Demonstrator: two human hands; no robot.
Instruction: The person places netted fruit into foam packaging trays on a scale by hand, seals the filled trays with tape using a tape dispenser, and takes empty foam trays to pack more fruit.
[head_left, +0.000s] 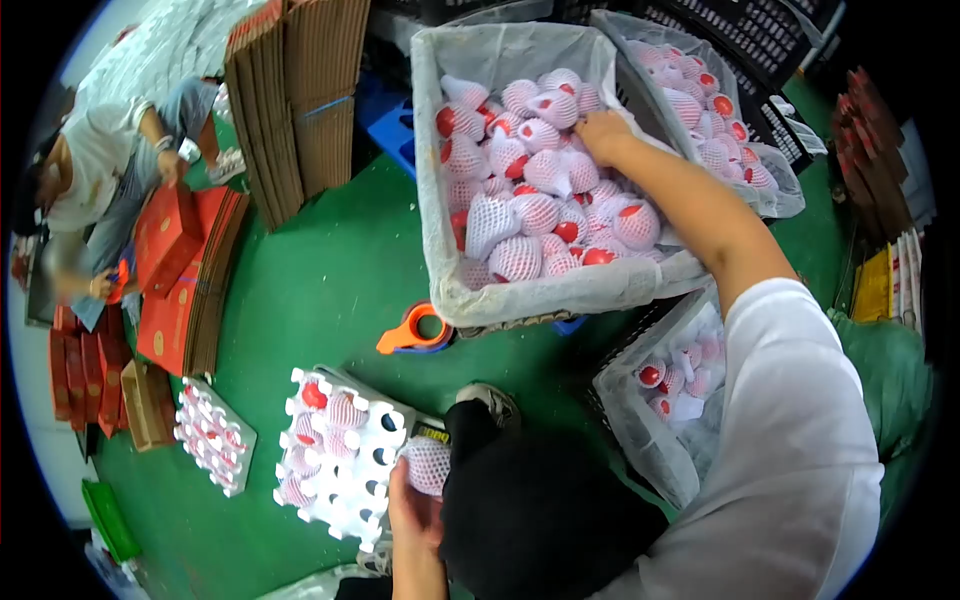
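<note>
My left hand (408,512) is closed around a round fruit in a white foam net (428,466), at the right edge of a white moulded tray (372,470). Several netted red fruits sit in that tray's left cups. My right hand (607,135) reaches down among netted fruits (535,213) in a large crate (433,200) lined with pale plastic. Its fingertips are hidden between the fruits, so its grip is not clear. Whether the netted red fruits are apples I cannot tell.
A second lined crate (785,195) of fruits stands behind, another (650,455) below my right arm. An orange tape dispenser (418,328) lies on the green floor. At left are a filled tray (215,437), stacked cardboard (300,100) and a person (95,180) handling a red box (167,238).
</note>
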